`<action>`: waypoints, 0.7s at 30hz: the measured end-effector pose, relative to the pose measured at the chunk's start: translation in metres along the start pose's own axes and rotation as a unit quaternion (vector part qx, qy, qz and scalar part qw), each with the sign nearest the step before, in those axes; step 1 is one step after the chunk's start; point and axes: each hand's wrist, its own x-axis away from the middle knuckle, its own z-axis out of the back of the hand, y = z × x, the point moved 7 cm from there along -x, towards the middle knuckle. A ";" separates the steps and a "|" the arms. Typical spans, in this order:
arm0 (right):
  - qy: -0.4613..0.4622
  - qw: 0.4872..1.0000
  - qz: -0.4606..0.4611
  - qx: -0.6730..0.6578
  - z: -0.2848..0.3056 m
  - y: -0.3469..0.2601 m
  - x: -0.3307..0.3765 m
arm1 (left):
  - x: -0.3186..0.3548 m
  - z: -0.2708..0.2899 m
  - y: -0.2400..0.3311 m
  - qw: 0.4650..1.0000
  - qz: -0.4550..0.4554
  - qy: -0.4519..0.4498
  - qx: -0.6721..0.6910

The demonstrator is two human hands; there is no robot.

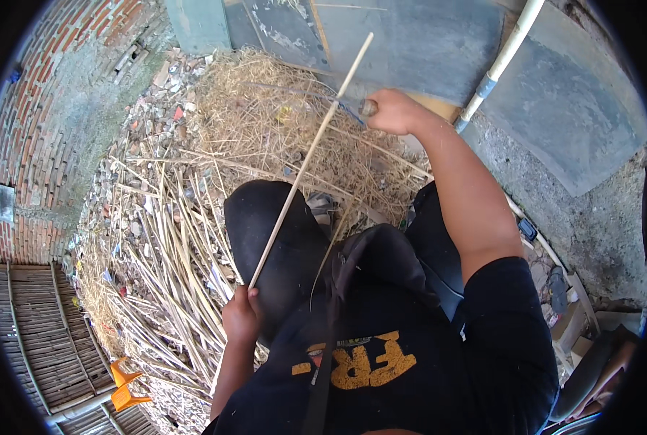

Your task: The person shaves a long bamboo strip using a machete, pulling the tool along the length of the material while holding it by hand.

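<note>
My left hand (241, 315) grips the near end of a long thin pale cane stick (306, 159) that runs up and away across my dark-trousered knee (273, 225). Far out in front, my right hand (392, 111) is closed around the wooden handle of a knife (357, 112). Its dark blade lies against the stick about two thirds of the way up. A thin peeled strip (331, 246) hangs down from the stick over my lap.
A heap of split canes (168, 268) and dry shavings (265, 116) covers the ground ahead and to the left. There is a brick wall (41, 123) at left, woven bamboo panels (41, 341) at lower left, a white pipe (501, 61) and grey slabs (570, 101) at upper right.
</note>
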 end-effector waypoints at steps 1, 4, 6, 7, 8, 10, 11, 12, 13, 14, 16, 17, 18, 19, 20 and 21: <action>-0.003 1.000 -0.003 0.005 0.001 -0.007 0.005 | 0.002 0.001 -0.001 1.000 0.001 -0.006 0.002; -0.007 1.000 0.024 0.013 0.000 -0.031 0.020 | 0.008 -0.001 -0.005 0.999 0.015 -0.037 -0.004; -0.014 0.998 0.056 0.018 0.002 -0.057 0.037 | 0.012 -0.001 -0.008 1.000 0.012 -0.019 0.011; -0.034 0.996 0.060 0.065 0.009 -0.073 0.049 | 0.012 -0.001 -0.008 1.000 0.003 -0.006 0.016; -0.054 0.990 0.065 0.111 0.011 -0.080 0.055 | 0.010 -0.004 -0.008 1.000 0.006 -0.005 0.016; -0.050 0.995 0.043 0.069 0.007 -0.046 0.039 | 0.004 -0.010 -0.005 1.000 0.009 -0.003 -0.005; -0.038 0.999 0.025 0.025 0.012 -0.032 0.032 | -0.001 -0.010 -0.003 1.000 -0.014 0.021 -0.015; -0.032 0.999 0.025 0.027 0.012 -0.024 0.028 | -0.001 -0.008 -0.003 0.999 -0.018 0.026 -0.015; -0.016 1.000 0.010 0.013 0.014 -0.020 0.027 | 0.002 -0.004 -0.002 0.999 -0.013 0.023 -0.020; 0.000 1.000 -0.005 -0.002 0.018 -0.016 0.026 | 0.004 -0.002 -0.001 0.999 -0.009 0.020 -0.024; -0.025 1.000 0.002 0.011 0.018 -0.026 0.027 | 0.006 -0.001 -0.002 0.999 -0.016 0.032 -0.029; -0.057 0.998 0.009 0.022 0.010 -0.034 0.031 | 0.010 -0.003 -0.006 0.999 -0.015 0.037 -0.034; -0.061 0.998 0.009 0.019 0.006 -0.041 0.035 | 0.013 -0.005 -0.010 0.998 -0.015 0.041 -0.039; -0.051 0.997 0.052 0.041 0.004 -0.054 0.040 | 0.014 -0.007 -0.011 0.998 -0.014 0.038 -0.040; -0.042 0.993 0.096 0.062 0.003 -0.063 0.043 | 0.014 -0.008 -0.010 0.998 -0.019 0.052 -0.040; -0.047 0.992 0.100 0.058 0.005 -0.062 0.043 | 0.014 -0.007 -0.009 0.997 -0.023 0.066 -0.040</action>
